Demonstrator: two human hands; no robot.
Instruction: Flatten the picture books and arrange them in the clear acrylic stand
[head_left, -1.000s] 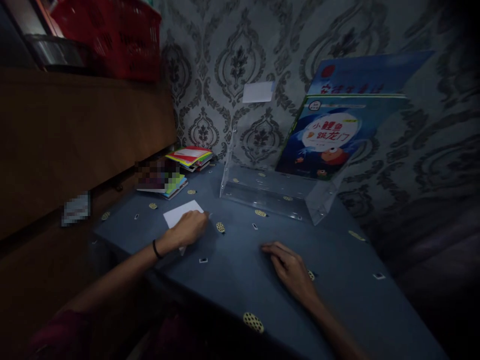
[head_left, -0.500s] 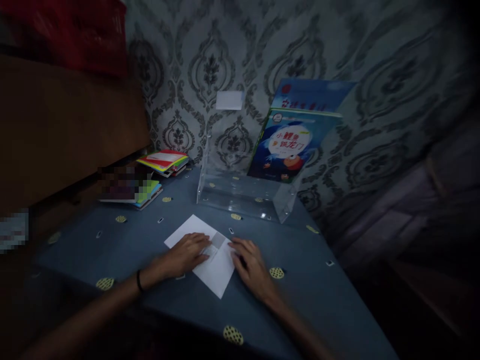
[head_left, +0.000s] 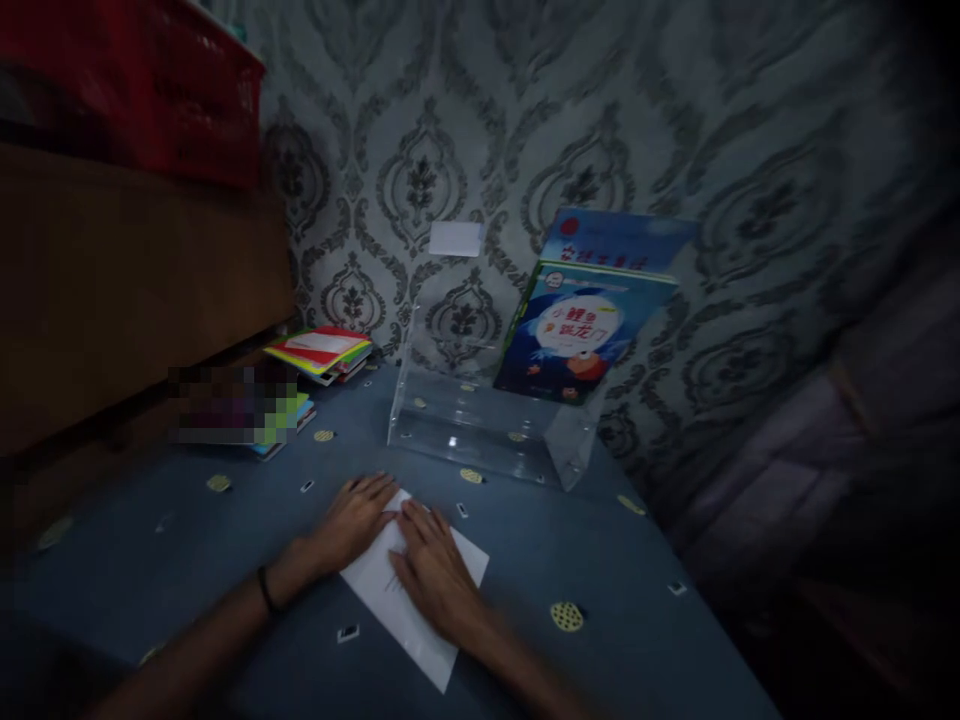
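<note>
A flat white piece of paper (head_left: 422, 645) lies at a slant on the table, with a few faint lines of print near its middle. My left hand (head_left: 352, 522) rests along its far left edge, fingers stretched out and close together; a dark band circles that wrist. Across the middle of the paper lies my right hand (head_left: 435, 575), palm down with its fingers extended toward the far corner. The fingertips of both hands come close together there. Part of the paper is hidden under the hands.
Behind the paper stands a clear acrylic stand (head_left: 480, 455) holding blue picture books (head_left: 577, 325). Stacked books (head_left: 322, 348) lie at the back left, beside a brown wooden panel (head_left: 142, 300). Above it is a red basket (head_left: 187, 100). A patterned cloth covers the table (head_left: 622, 560).
My right hand has moved left from the paper's right edge onto its middle. My left hand has shifted to the far left edge. The grey patch on the paper no longer shows.
</note>
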